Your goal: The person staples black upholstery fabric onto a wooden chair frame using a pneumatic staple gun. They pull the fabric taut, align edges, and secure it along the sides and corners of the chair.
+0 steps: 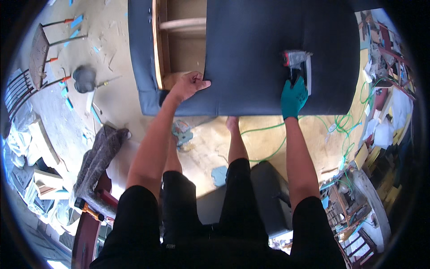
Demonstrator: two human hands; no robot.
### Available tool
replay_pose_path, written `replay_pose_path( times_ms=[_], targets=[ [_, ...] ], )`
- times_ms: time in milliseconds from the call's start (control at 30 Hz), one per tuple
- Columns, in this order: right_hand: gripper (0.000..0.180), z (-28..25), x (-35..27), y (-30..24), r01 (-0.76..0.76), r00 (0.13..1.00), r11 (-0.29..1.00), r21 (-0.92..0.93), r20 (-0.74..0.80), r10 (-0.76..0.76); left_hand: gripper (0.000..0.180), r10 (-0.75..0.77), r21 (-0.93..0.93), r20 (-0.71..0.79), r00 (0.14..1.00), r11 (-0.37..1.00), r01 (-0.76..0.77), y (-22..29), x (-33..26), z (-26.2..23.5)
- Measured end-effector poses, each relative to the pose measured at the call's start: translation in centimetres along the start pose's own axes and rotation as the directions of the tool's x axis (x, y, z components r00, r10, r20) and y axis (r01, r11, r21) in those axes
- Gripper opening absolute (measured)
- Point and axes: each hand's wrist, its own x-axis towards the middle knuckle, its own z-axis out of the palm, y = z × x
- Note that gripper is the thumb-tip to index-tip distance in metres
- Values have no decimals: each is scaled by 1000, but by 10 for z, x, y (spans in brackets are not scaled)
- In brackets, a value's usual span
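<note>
Seen from the head camera, everything sits relative to the dark blue upholstered frame (268,58), which lies on the floor just ahead of the person's bare feet, its long axis running left to right. The left hand (190,85), bare, is clenched on the fabric edge at the frame's near left part, pinching it right beside the exposed wooden interior (179,40), where the covering is not yet closed. The right hand (293,96), in a teal glove, grasps a staple gun (298,62) whose head rests on the fabric well to the right of that open edge, pointing away from the person. So the loose edge lies to the left of the tool, and the left hand is the nearer one. A green hose (268,130) trails over the floor below the frame's near edge.
</note>
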Motion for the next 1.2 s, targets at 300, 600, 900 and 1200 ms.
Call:
replay_pose_path(
  times_ms=[300, 600, 900, 1200],
  targets=[
    [48, 1, 0, 8, -5, 994, 999, -42, 108, 10, 36, -145, -4, -489, 860, 986, 164, 60, 35, 23],
    [48, -5, 4, -8, -53, 984, 999, -4, 168, 53, 33, -138, -221, -350, 927, 973, 61, 81, 90, -47],
    [49, -58, 42, -65, -503, 835, 842, 195, 360, 416, 30, -74, -373, -163, 984, 928, 7, 194, 271, -181],
    [69, 20, 8, -154, -822, 561, 570, 17, 199, 803, 16, 50, -413, 0, 999, 910, -45, 248, 361, -212]
  ],
)
